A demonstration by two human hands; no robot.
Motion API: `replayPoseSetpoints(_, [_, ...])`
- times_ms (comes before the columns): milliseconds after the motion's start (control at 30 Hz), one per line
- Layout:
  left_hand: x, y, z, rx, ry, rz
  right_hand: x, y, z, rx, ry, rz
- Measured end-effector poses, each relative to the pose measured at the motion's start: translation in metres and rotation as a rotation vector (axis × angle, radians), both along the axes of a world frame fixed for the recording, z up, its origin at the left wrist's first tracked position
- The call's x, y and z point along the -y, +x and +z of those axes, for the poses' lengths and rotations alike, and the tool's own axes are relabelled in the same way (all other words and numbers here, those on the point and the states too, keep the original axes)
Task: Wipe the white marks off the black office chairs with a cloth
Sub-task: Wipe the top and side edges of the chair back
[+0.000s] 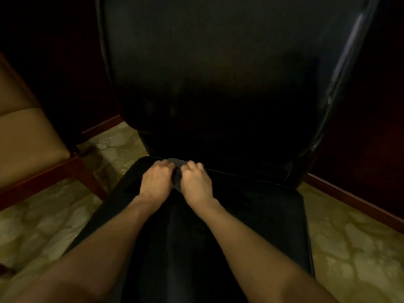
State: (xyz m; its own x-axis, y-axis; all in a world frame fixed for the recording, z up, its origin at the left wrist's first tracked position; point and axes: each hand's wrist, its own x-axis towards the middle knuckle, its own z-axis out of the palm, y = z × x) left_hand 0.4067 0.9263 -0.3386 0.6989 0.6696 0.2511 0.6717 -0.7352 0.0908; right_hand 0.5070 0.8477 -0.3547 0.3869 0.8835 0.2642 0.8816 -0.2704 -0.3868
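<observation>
Head view: our left hand [156, 179] and right hand [196, 181], fingers curled, both grip a dark cloth [177, 171] bunched between them at the far edge of the black chair seat [251, 215], just below the backrest [218, 73]. We judge the seat-back seam is being wiped; next, firm strokes rightward. No white marks discernible; no containers in view.

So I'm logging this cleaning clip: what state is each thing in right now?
Left hand: fingers curled, gripping the cloth, at the rear of the seat.
Right hand: fingers curled, gripping the cloth beside the left.
Cloth: dark, bunched between both hands, at the seam where seat meets backrest.
Black chair: upright, glossy; no white marks discernible in this dim light.
Tan chair: standing at left, untouched.
</observation>
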Motion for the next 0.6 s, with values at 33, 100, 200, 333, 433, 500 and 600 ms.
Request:
replayPoseSetpoints(33, [0.001,0.007,-0.001,0.024,-0.036,0.014,0.001,0.004,0.001,0.025,-0.014,-0.020])
replayPoseSetpoints(100, [0.015,0.026,-0.002,0.053,-0.096,-0.009,0.020,0.021,0.004,0.072,-0.064,-0.045])
replayPoseSetpoints(200, [0.060,0.066,0.001,0.058,-0.192,-0.119,0.079,0.056,0.006,0.087,-0.095,-0.122])
replayPoseSetpoints(333, [0.157,0.119,-0.001,0.004,-0.181,-0.341,0.191,0.098,-0.004,0.122,-0.008,-0.335])
replayPoseSetpoints(433, [0.198,0.129,-0.013,-0.019,-0.211,-0.483,0.243,0.098,-0.005,0.056,-0.010,-0.448])
replayPoseSetpoints(500, [0.193,0.124,-0.016,-0.012,-0.199,-0.531,0.243,0.092,-0.004,0.040,-0.001,-0.469])
replayPoseSetpoints(600, [0.158,0.111,-0.010,-0.056,-0.159,-0.486,0.208,0.085,-0.005,0.026,0.040,-0.425])
